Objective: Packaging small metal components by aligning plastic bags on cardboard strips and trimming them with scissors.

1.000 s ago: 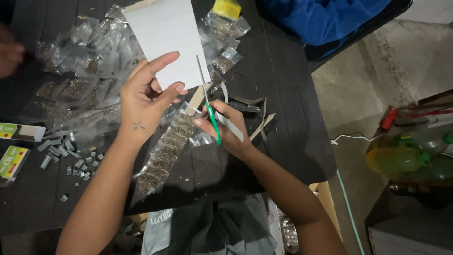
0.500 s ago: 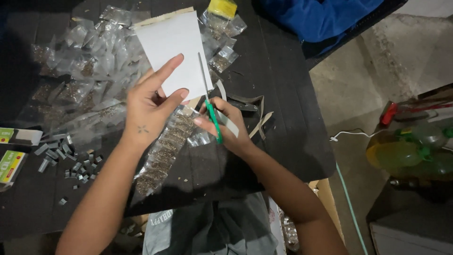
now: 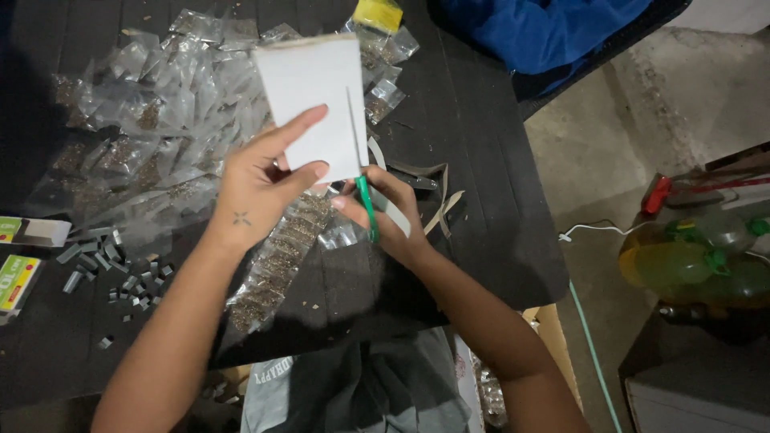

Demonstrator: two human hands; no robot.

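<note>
My left hand [image 3: 261, 180] holds a white card [image 3: 309, 96] upright by its lower edge, thumb in front and fingers spread. My right hand [image 3: 385, 212] grips green-handled scissors [image 3: 365, 200] whose thin blades run up into the card's right side. Under both hands, on the dark table [image 3: 473, 200], lies a long strip of small clear packets with brown seeds [image 3: 277, 265].
A heap of clear seed packets [image 3: 160, 128] covers the table's far left. Loose staple strips [image 3: 108, 269] and small boxes [image 3: 24, 256] lie at the left edge. Card offcuts [image 3: 437, 204] lie right of my hands. Blue cloth [image 3: 545, 32] is at the top, bottles [image 3: 698, 256] on the floor right.
The card has risen and stands closer to the camera. My right hand with the scissors has moved slightly up along the card's right side.
</note>
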